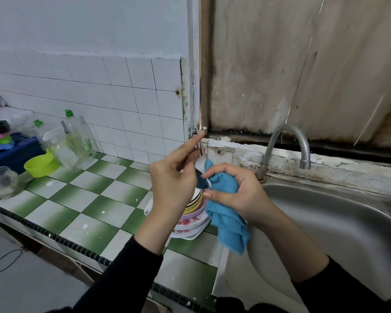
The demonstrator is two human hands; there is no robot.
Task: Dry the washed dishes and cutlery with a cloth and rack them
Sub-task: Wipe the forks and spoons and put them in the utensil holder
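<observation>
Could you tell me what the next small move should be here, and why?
Probably draw the blue cloth along the cutlery: the left hand holds it upright above the stacked plates, and the right hand grips the cloth against its lower end, so wiping seems due.

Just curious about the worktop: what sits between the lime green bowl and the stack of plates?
Nothing. The head view shows only bare green-and-white tiled counter from the lime green bowl to the stack of plates.
</observation>
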